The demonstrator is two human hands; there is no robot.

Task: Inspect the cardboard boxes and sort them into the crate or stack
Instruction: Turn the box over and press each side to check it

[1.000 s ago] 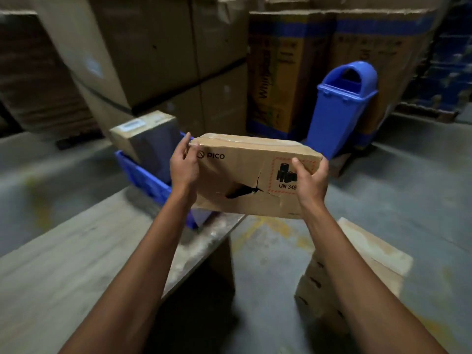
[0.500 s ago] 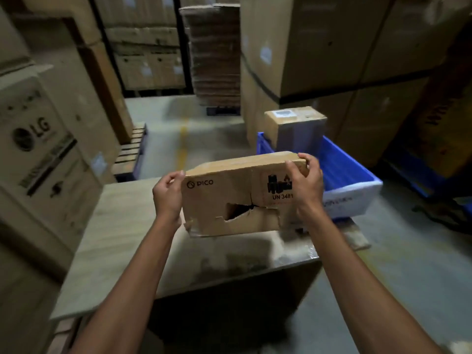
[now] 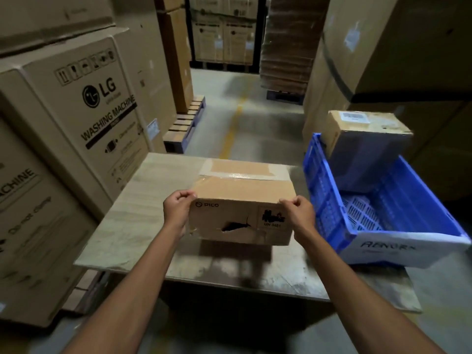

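Observation:
I hold a brown PICO cardboard box (image 3: 242, 200) just above the wooden table (image 3: 143, 213). Its near side has a torn hole and a UN 3481 battery label; clear tape runs across its top. My left hand (image 3: 177, 213) grips the box's left end and my right hand (image 3: 297, 215) grips its right end. A blue plastic crate (image 3: 332, 208) sits on the table's right side, touching distance from the box. Another cardboard box (image 3: 365, 139) with a white label leans inside the crate at its far end.
Large LG washing machine cartons (image 3: 84, 118) stand close on the left. More tall cartons (image 3: 383, 60) rise behind the crate on the right. An aisle with a yellow floor line (image 3: 232, 129) runs ahead, with a pallet (image 3: 186, 123) and stacked flat cardboard (image 3: 291, 42) beyond.
My view has swung left from the floor stack and blue bin to the table. The box came over the tabletop and tilted, so its taped top now shows.

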